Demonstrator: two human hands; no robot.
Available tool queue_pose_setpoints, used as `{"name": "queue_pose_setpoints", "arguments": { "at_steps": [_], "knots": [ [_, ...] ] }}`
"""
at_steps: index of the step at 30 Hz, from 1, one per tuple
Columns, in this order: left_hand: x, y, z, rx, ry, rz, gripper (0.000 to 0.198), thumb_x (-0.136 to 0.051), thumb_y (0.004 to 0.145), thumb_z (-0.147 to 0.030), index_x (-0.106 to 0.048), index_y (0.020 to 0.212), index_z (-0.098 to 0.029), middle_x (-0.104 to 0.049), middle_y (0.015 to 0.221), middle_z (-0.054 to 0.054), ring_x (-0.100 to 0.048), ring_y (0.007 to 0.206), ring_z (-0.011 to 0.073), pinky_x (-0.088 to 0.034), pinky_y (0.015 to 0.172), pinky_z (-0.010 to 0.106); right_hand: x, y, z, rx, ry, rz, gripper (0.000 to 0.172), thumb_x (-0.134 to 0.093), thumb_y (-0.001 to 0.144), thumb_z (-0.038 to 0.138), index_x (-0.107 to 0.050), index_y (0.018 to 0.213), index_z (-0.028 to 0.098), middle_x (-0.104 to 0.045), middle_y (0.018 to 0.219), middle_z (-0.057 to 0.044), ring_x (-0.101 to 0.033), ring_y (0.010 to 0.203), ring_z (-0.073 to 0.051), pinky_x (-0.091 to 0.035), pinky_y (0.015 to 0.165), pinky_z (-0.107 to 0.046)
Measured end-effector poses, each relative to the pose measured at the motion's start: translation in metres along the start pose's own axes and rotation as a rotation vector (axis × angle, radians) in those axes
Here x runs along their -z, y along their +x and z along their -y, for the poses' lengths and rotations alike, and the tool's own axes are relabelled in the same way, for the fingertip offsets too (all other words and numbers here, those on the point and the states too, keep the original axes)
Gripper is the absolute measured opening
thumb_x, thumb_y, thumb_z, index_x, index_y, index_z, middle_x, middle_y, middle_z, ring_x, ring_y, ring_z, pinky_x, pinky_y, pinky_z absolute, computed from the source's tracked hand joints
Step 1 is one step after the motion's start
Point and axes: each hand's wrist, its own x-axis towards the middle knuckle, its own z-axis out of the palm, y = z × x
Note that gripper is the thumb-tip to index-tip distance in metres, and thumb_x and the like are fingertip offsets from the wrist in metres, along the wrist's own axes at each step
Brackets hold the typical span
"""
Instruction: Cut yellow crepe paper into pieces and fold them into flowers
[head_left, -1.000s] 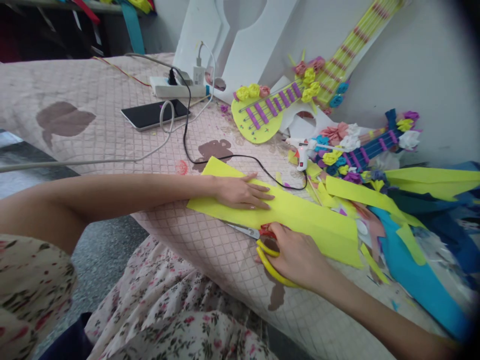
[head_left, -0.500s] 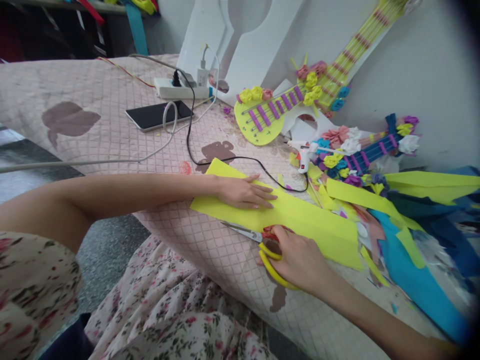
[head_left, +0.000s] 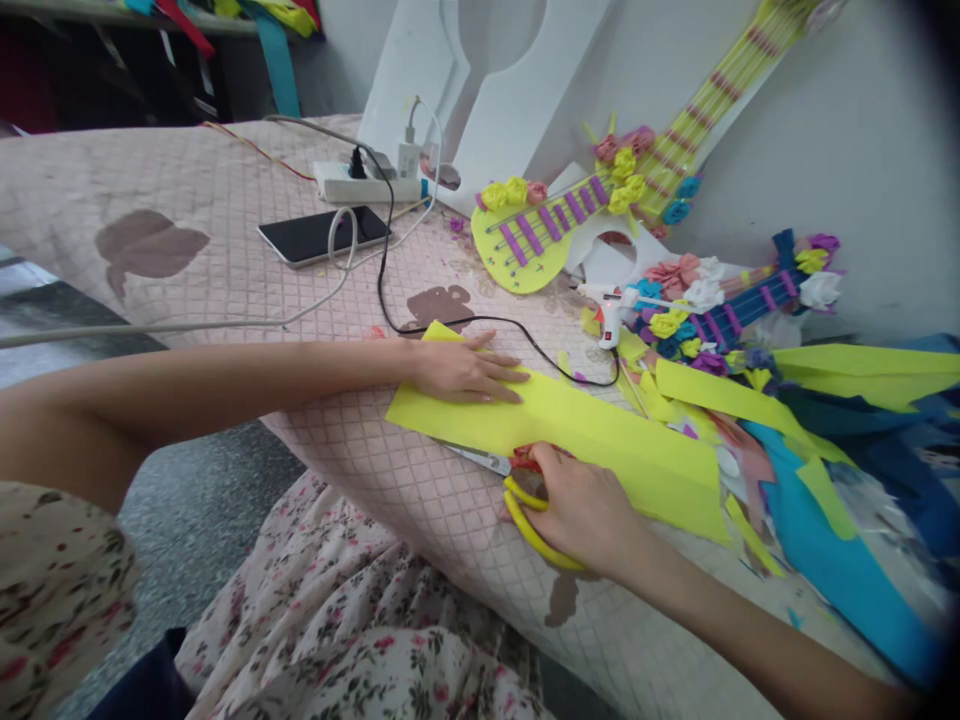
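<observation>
A long yellow foam sheet [head_left: 600,435] lies across the pink quilted table cover [head_left: 210,190]. My left hand [head_left: 461,372] rests flat on the sheet's left end, fingers stretched out. My right hand [head_left: 581,510] grips yellow-handled scissors [head_left: 525,505] at the sheet's near edge. Their blades point left and slip partly under the sheet.
A white glue gun [head_left: 609,312] with a black cord lies behind the sheet. Two foam guitars [head_left: 540,225] decorated with paper flowers sit at the back. A phone [head_left: 322,233] and a power strip [head_left: 367,182] lie to the left. Blue and yellow foam scraps [head_left: 817,500] pile up at the right.
My left hand has slid a little left along the sheet. The scissors have pushed further under the sheet's near edge, hiding more of the blades.
</observation>
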Motion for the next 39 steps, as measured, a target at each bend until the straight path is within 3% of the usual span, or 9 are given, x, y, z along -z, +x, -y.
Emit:
{"name": "queue_pose_setpoints", "arguments": {
  "at_steps": [6,11,18,25,31,39],
  "knots": [
    [0.001,0.001,-0.001,0.029,-0.037,0.004,0.044,-0.038,0.091,-0.030,-0.046,0.134,-0.035,-0.033,0.149,-0.002,-0.023,0.140,0.0235,0.007,0.114,0.050,-0.002,-0.002,0.000,0.051,-0.042,-0.065,0.037,-0.054,0.080,0.054,-0.053,0.092,0.019,-0.068,0.080,-0.007,-0.067,0.076,-0.026,-0.038,0.056,-0.031],
    [0.001,0.001,0.000,0.017,-0.016,0.019,0.045,-0.034,0.093,-0.032,-0.043,0.137,-0.034,-0.030,0.150,-0.001,-0.021,0.141,0.0234,0.008,0.113,0.050,-0.004,-0.004,-0.002,0.059,-0.099,-0.036,0.040,-0.057,0.078,0.056,-0.053,0.091,0.018,-0.067,0.074,-0.006,-0.066,0.069,-0.026,-0.036,0.053,-0.031],
    [0.000,0.000,0.001,-0.005,-0.009,-0.011,0.044,-0.035,0.092,-0.030,-0.045,0.135,-0.034,-0.033,0.148,0.000,-0.024,0.140,0.0242,0.004,0.113,0.052,0.001,-0.005,0.000,-0.003,0.012,-0.032,0.041,-0.057,0.076,0.057,-0.052,0.092,0.020,-0.069,0.088,-0.006,-0.066,0.080,-0.027,-0.038,0.059,-0.031],
    [0.001,0.000,0.000,0.027,-0.011,0.025,0.045,-0.034,0.093,-0.031,-0.042,0.137,-0.035,-0.029,0.150,-0.003,-0.020,0.141,0.0216,0.009,0.114,0.048,0.005,0.001,0.007,0.006,0.005,-0.029,0.038,-0.057,0.077,0.053,-0.053,0.093,0.019,-0.068,0.086,-0.007,-0.066,0.080,-0.027,-0.037,0.059,-0.031],
    [-0.002,-0.001,0.003,-0.026,0.003,-0.048,0.045,-0.038,0.091,-0.029,-0.045,0.135,-0.036,-0.036,0.147,-0.001,-0.026,0.139,0.0249,0.000,0.114,0.052,0.008,0.009,0.017,0.017,-0.030,-0.023,0.038,-0.058,0.077,0.052,-0.053,0.093,0.018,-0.068,0.085,-0.008,-0.066,0.078,-0.026,-0.035,0.057,-0.030],
    [-0.003,-0.001,0.004,-0.023,-0.003,-0.052,0.044,-0.037,0.092,-0.029,-0.044,0.135,-0.037,-0.036,0.147,-0.002,-0.026,0.139,0.0241,0.001,0.114,0.051,0.000,0.007,0.010,0.082,-0.090,-0.056,0.038,-0.061,0.076,0.053,-0.052,0.091,0.019,-0.068,0.078,-0.005,-0.066,0.069,-0.024,-0.033,0.054,-0.029]
  ]
}}
